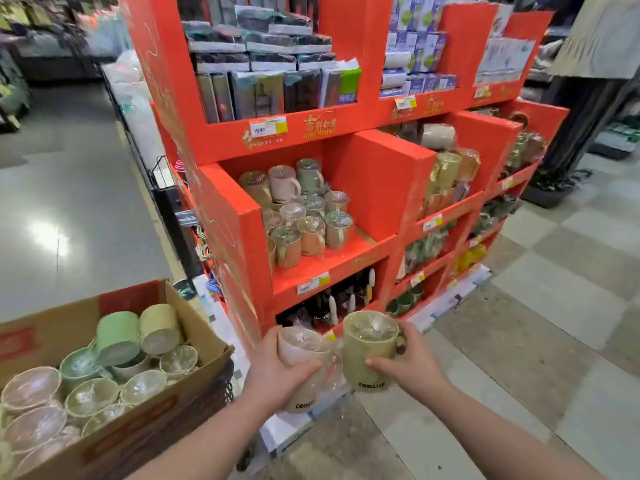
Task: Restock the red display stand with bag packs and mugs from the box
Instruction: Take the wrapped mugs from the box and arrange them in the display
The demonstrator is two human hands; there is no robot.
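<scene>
Left hand (pixel 273 367) fingers wrapped around pink mug (pixel 300 362), right hand (pixel 410 363) fingers gripping green mug (pixel 369 351), lower centre, below red display stand (pixel 377 178), box (pixel 114 441) lower left.

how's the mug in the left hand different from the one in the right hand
The left-hand mug is pale pinkish beige; the right-hand mug is yellowish green. The left-hand mug sits lower and leans away from the other; the right-hand mug is higher and closer to upright. The left hand wraps round the mug's side; the right hand grips its mug at the handle side. Both are wrapped in clear plastic with dark lettering near the base.
</scene>
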